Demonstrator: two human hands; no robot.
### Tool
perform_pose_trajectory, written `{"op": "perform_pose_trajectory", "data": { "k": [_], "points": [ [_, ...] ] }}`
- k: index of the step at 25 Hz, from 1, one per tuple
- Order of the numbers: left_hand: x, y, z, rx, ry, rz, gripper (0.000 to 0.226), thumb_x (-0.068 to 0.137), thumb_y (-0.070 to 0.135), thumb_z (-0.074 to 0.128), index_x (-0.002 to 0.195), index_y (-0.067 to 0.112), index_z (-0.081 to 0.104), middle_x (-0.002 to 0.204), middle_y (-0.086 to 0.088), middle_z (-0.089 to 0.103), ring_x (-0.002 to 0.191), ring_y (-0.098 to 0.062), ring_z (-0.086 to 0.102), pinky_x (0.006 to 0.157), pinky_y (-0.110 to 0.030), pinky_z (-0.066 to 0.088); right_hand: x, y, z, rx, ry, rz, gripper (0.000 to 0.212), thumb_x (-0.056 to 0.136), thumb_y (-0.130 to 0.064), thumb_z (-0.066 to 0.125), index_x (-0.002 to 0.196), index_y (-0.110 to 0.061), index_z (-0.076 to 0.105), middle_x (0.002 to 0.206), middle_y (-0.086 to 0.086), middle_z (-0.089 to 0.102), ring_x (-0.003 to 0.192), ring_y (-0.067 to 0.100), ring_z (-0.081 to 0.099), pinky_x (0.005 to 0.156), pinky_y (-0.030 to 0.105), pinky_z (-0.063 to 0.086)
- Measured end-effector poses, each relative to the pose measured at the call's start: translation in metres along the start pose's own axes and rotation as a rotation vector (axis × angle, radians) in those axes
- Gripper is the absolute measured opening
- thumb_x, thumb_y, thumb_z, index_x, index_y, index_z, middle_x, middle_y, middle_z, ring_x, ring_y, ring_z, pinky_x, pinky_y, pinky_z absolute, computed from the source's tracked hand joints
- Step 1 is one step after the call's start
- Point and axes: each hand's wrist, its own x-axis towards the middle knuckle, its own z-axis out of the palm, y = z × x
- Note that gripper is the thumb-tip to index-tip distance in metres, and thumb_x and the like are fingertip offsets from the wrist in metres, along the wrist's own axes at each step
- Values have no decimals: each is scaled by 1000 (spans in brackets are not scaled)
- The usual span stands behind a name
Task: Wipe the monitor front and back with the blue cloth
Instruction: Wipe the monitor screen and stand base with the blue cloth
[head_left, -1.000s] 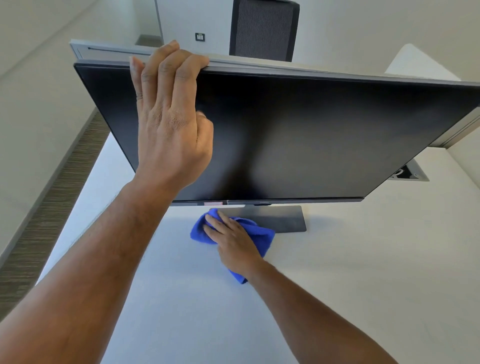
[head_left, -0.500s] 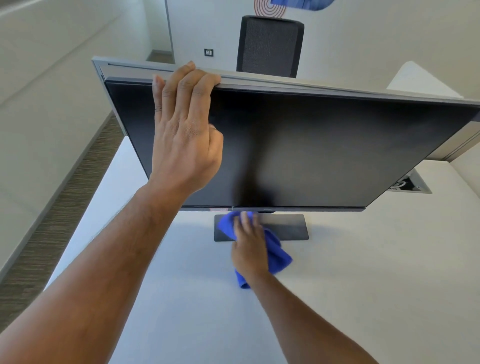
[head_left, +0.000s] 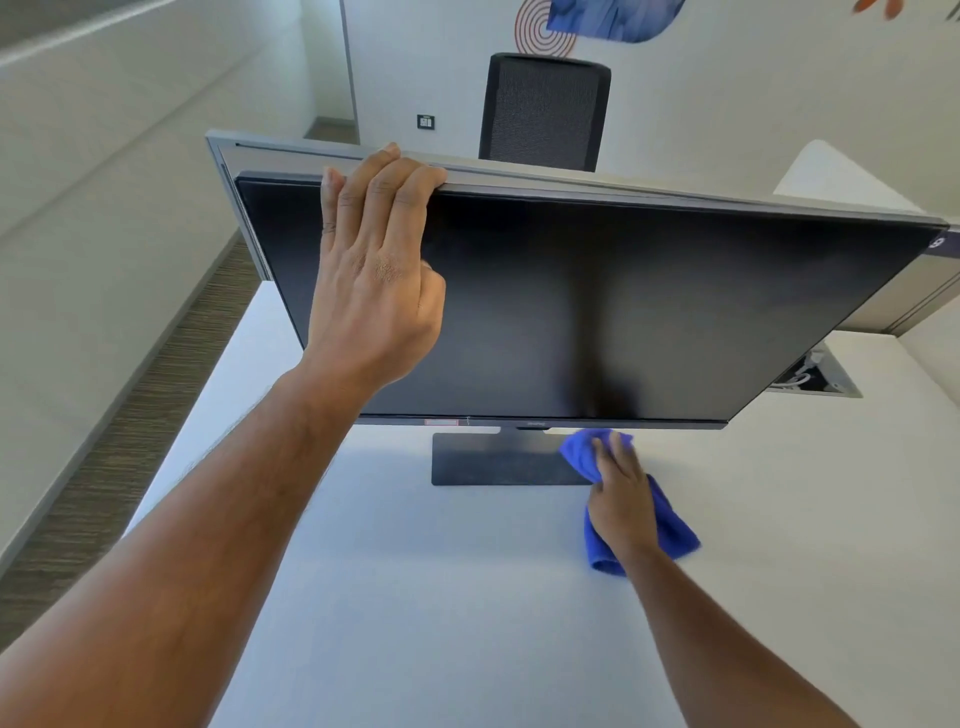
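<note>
White desk (head_left: 415, 597) fills the lower frame. Left of centre, left hand (head_left: 374, 280) curls its fingers over the top edge of the monitor (head_left: 623, 301). Lower right, right hand (head_left: 621, 493) presses flat on the blue cloth (head_left: 670, 530) beside the monitor base (head_left: 493, 460).

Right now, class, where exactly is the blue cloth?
In the head view, the blue cloth lies under the right hand on the white desk, right of the monitor's base, just below the screen's bottom edge.
</note>
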Motion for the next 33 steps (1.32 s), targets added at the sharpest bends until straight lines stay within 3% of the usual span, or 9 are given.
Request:
{"op": "perform_pose_trajectory", "data": {
  "k": [4, 7, 11, 14, 17, 20, 24, 28, 33],
  "points": [
    [1, 3, 2, 9, 9, -10, 70, 70, -1, 48, 139, 9, 49, 142, -9, 48, 147, -27, 31, 127, -47, 4, -5, -25, 5, -1, 4, 226, 70, 92, -2, 46, 159, -12, 30, 171, 8, 11, 157, 34, 9, 124, 43, 18],
    [0, 1, 1, 9, -1, -7, 71, 69, -1, 48, 140, 9, 48, 142, -9, 48, 147, -27, 30, 127, -46, 3, -32, -91, 35, -46, -51, -124, 70, 78, 2, 56, 147, -9, 48, 166, 11, 28, 152, 40, 26, 116, 50, 34],
    [-1, -1, -2, 9, -15, -5, 71, 69, 2, 45, 140, 9, 48, 143, -9, 47, 147, -27, 30, 127, -46, 2, -37, -151, 48, -66, -224, -518, 70, 94, -5, 48, 160, -19, 27, 172, -3, 5, 158, 29, 2, 126, 44, 13],
    [-1, -3, -4, -1, -30, -11, 73, 69, 0, 45, 141, 10, 47, 144, -8, 46, 148, -27, 29, 127, -44, 1, -10, -133, 34, -180, -237, -616, 68, 94, -6, 47, 158, -24, 30, 171, -6, 11, 157, 28, 12, 125, 46, 18],
    [-2, -3, -6, -1, -48, -17, 76, 69, -2, 46, 144, 11, 45, 146, -6, 45, 150, -25, 27, 127, -42, -1, 3, -70, 19, -140, -67, -189, 62, 92, -13, 50, 153, -20, 40, 164, 2, 32, 150, 32, 30, 118, 48, 31],
    [-1, -1, -4, 11, -44, -6, 76, 69, -1, 47, 144, 11, 45, 146, -6, 45, 150, -26, 27, 127, -43, 0, -4, -17, 6, -61, 53, 228, 60, 96, -19, 50, 155, -14, 39, 166, 11, 28, 151, 38, 27, 116, 52, 33],
    [1, 2, 1, 28, -24, -18, 73, 69, 1, 48, 142, 10, 47, 145, -7, 46, 149, -26, 28, 127, -43, 0, -1, -42, 11, -30, 8, 336, 63, 98, -19, 54, 156, -9, 34, 168, 17, 20, 152, 44, 19, 118, 54, 24],
    [0, 1, -1, 22, -20, -14, 75, 68, 0, 48, 142, 10, 47, 145, -6, 47, 149, -25, 29, 127, -42, 1, -5, -121, 42, -79, -31, -124, 64, 76, -7, 70, 139, 0, 55, 147, 21, 51, 137, 48, 39, 113, 54, 35],
    [-2, -5, -7, 9, -55, 15, 75, 70, 0, 47, 145, 10, 45, 148, -7, 45, 151, -24, 26, 127, -45, 3, -9, -172, 51, -234, -326, -670, 66, 95, -6, 48, 156, -24, 33, 172, -3, 7, 157, 35, 6, 125, 52, 16]
  ]
}}
